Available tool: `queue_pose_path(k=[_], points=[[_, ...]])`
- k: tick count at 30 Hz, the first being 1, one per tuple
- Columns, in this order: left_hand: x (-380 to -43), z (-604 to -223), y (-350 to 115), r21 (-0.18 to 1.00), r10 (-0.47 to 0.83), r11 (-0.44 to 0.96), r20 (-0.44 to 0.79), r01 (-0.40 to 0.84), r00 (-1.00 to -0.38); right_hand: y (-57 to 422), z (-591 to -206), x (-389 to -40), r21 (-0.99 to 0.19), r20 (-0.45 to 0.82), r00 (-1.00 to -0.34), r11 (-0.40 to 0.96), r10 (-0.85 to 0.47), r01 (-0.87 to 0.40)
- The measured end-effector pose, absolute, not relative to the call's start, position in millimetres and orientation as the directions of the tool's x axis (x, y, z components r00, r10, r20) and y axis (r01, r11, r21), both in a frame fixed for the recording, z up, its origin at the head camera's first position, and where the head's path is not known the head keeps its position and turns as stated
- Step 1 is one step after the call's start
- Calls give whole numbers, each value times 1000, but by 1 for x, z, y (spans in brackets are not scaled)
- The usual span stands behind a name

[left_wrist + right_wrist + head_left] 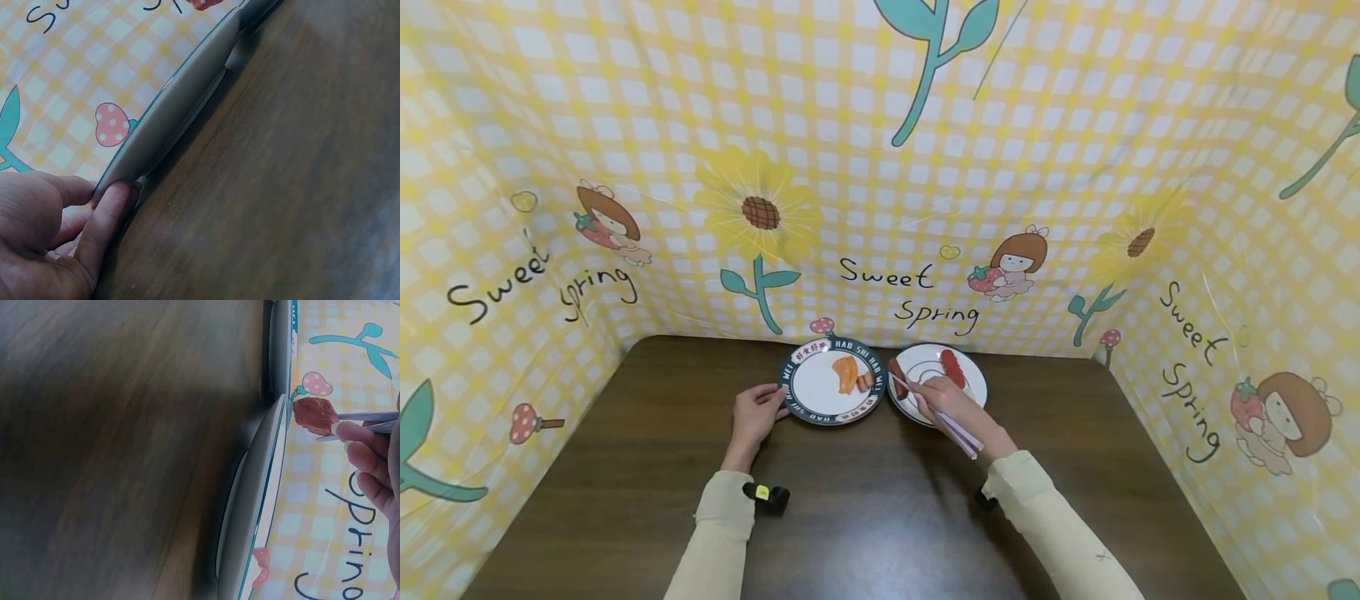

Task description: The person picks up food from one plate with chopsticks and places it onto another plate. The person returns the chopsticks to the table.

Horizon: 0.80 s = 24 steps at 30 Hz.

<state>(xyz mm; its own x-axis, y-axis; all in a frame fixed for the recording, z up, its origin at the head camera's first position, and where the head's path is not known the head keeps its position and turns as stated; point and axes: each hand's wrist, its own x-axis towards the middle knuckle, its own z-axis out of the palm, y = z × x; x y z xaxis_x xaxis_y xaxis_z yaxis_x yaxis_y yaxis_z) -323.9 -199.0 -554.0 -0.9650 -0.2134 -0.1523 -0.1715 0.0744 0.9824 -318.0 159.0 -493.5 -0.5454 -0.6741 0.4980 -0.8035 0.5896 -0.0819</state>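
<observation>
Brown morsel (314, 415) — at chopstick tips (327, 437), beyond right fingers (367, 458)

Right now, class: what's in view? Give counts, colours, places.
Table: one, brown, foreground
Cloth: one, yellow-white, back and sides
Lettered plate: one, white, green-rimmed, left
Second plate: one, white, dark-rimmed, right
Layered food: count unclear, orange, lettered plate
Small pieces: about two, brown, lettered plate
Food strip: one, red, second plate
Chopsticks: two, pale purple, held
Food chunk: one, brownish red, chopstick tips
Wrist devices: two, black, wrists
Sleeves: two, cream, forearms
Left hand: one, gripping lettered plate's rim
Right hand: one, holding chopsticks
</observation>
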Motion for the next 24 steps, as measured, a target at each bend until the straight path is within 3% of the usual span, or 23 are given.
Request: queue_pose_path(k=[7,18,24], points=[[-324,-554,-199,982,-213,75,-156,-175,-965,150,-491,-320,-9,541,-467,550,-699,-835],[-326,-556,-200,982,-213,68,-158,-176,-964,130,-486,-324,-41,490,-510,566,-707,-824],[-326,-557,-200,980,-215,73,-168,-188,-962,117,-484,-323,-30,466,-476,525,-746,-851]])
